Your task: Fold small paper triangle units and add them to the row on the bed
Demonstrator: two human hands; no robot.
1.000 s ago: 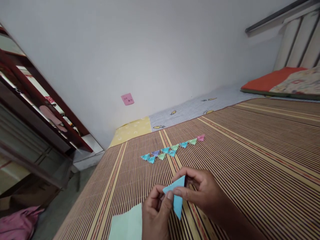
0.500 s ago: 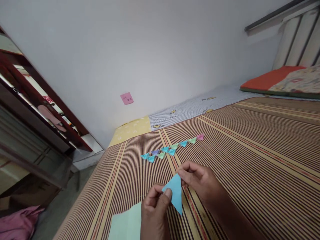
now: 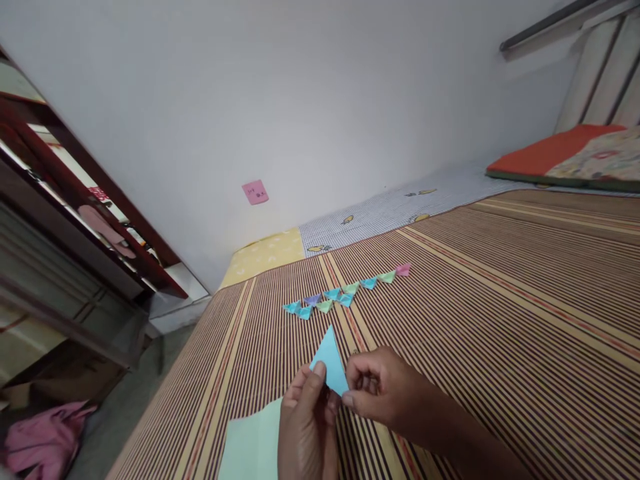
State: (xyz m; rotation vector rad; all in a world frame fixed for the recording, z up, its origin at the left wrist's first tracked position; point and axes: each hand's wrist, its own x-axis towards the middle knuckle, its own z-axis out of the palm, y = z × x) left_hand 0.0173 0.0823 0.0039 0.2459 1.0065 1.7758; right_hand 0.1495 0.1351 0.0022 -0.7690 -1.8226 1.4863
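Observation:
A folded blue paper triangle (image 3: 330, 363) is pinched in my left hand (image 3: 307, 420), thumb lying across its left part and one point facing up and away. My right hand (image 3: 383, 387) is at the triangle's lower right corner, thumb tip and curled fingers closed on that corner. Beside my left hand lies a pale green paper sheet (image 3: 250, 440), partly covered by the hand. Farther off, several small folded paper triangles (image 3: 325, 306) in blue, green, purple and pink form a slanting, partly doubled row on the striped mat (image 3: 450, 320).
Behind the mat, a patterned bedsheet (image 3: 370, 210) meets a white wall with a pink note (image 3: 255, 192). An orange-and-floral cushion (image 3: 545, 155) lies at the far right. On the left, the bed edge drops to a floor with pink cloth (image 3: 47, 433).
The blue triangle has turned, so a point faces upward. My right hand has moved from its top corner down to the lower right corner. My left hand keeps hold.

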